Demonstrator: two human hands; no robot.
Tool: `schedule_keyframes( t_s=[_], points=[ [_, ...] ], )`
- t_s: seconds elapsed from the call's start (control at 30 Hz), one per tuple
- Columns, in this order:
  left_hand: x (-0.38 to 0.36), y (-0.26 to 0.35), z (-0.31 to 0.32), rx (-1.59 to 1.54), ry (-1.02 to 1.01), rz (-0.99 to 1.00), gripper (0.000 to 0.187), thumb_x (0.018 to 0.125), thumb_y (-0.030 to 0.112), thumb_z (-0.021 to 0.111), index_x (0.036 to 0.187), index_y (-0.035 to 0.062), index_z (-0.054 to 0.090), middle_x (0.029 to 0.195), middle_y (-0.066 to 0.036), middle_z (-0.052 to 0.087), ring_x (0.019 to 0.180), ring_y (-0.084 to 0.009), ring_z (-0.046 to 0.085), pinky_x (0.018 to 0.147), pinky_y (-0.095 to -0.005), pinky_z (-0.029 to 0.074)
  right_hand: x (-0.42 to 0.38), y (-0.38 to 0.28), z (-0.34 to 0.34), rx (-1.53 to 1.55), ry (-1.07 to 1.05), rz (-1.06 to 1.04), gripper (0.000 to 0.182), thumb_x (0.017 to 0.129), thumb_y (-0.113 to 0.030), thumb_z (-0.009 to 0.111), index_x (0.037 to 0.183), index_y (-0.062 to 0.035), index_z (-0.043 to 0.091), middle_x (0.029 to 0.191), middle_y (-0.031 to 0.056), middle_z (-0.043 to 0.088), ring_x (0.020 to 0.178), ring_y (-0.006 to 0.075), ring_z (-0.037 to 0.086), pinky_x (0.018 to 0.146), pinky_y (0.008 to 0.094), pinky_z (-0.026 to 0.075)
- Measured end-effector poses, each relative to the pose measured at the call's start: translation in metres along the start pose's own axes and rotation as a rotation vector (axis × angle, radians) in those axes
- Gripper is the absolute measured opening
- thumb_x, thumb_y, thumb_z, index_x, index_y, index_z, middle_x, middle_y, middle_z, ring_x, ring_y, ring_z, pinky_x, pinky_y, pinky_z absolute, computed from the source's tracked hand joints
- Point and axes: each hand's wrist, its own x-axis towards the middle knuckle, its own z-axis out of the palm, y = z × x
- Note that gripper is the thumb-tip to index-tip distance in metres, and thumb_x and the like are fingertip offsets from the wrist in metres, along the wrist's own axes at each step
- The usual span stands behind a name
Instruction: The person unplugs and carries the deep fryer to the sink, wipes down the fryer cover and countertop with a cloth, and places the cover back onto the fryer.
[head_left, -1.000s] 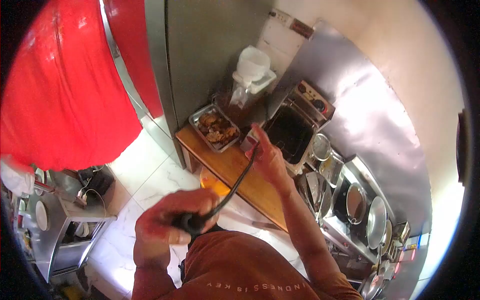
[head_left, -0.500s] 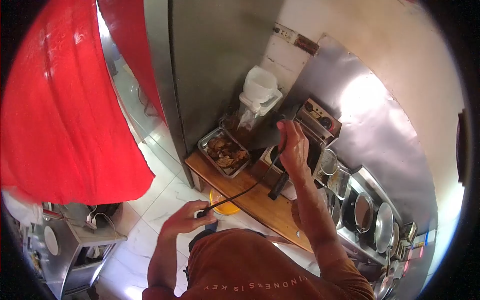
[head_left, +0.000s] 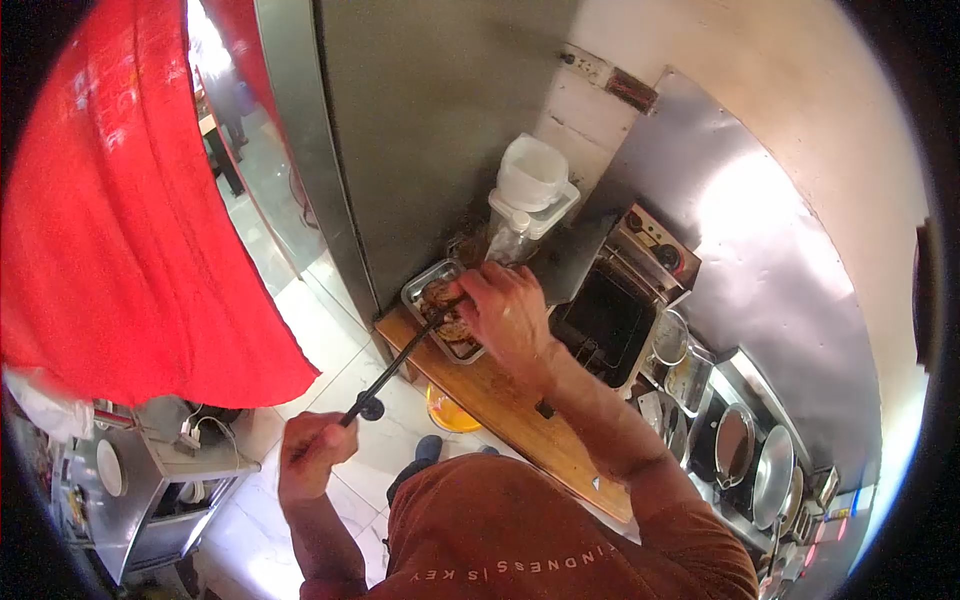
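A dark cord (head_left: 395,367) runs between my two hands, with a small dark round piece (head_left: 370,407) near its lower end. My left hand (head_left: 316,450) is closed round the lower end, above the tiled floor. The upper end is in the closed fingers of my right hand (head_left: 505,312), over the edge of a metal tray (head_left: 411,290) that holds browned food pieces (head_left: 440,298). That tray rests on the wooden table (head_left: 510,395). To the right of my right hand is an open fryer-like appliance (head_left: 608,312) with knobs.
A white container (head_left: 531,172) and a clear bottle (head_left: 511,237) stand behind the tray. Pans (head_left: 734,443) sit on the stove at the right. A yellow basin (head_left: 452,410) is on the floor. The red curtain (head_left: 130,220) hangs at the left, above a metal cabinet (head_left: 150,495).
My right hand has moved left, from the appliance to over the tray. My left hand has moved left and slightly down. The cord, curved before, is now nearly straight.
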Motion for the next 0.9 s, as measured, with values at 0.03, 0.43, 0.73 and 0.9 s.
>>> schedule_keyframes(
  t_s=[0.03,0.43,0.73,0.9],
  points=[
    [-0.021,-0.026,-0.024,0.103,0.088,-0.026,0.056,0.094,0.044,0.068,0.061,0.0030,0.047,0.055,-0.001,0.042,0.050,-0.0115,0.037,0.048,-0.0313,0.026,-0.004,0.020,0.009,-0.039,-0.029,-0.010,0.015,0.082,-0.011,0.071,0.097,-0.0128,0.068,0.085,0.0069,0.063,0.084,0.0284,0.067,0.075,0.0455,0.051],
    [-0.050,0.059,-0.041,-0.533,-0.037,0.578,0.036,0.106,0.039,0.039,0.087,0.0098,0.050,0.055,0.001,0.041,0.043,-0.0131,0.035,0.045,-0.0303,0.035,-0.004,0.195,-0.040,-0.247,-0.067,0.118,0.014,0.082,-0.008,0.065,0.096,-0.0103,0.070,0.089,0.0140,0.067,0.084,0.0379,0.067,0.076,0.0503,0.053],
    [-0.028,0.079,-0.070,-0.834,0.040,0.500,0.044,0.111,0.034,0.034,0.072,0.0154,0.039,0.059,0.002,0.030,0.051,-0.0104,0.025,0.047,-0.0300,0.026,0.015,0.296,-0.099,-0.316,0.000,0.376,0.015,0.096,-0.016,0.061,0.106,-0.0070,0.067,0.101,0.0200,0.071,0.094,0.0413,0.068,0.079,0.0505,0.052],
    [0.002,0.062,-0.061,-0.802,0.081,0.371,0.042,0.112,0.034,0.033,0.076,0.0132,0.040,0.058,0.001,0.031,0.052,-0.0118,0.025,0.050,-0.0298,0.028,0.012,0.318,-0.096,-0.069,0.096,0.466,0.016,0.098,-0.017,0.060,0.111,-0.0080,0.063,0.093,0.0213,0.070,0.086,0.0427,0.068,0.071,0.0480,0.052]
  ],
)
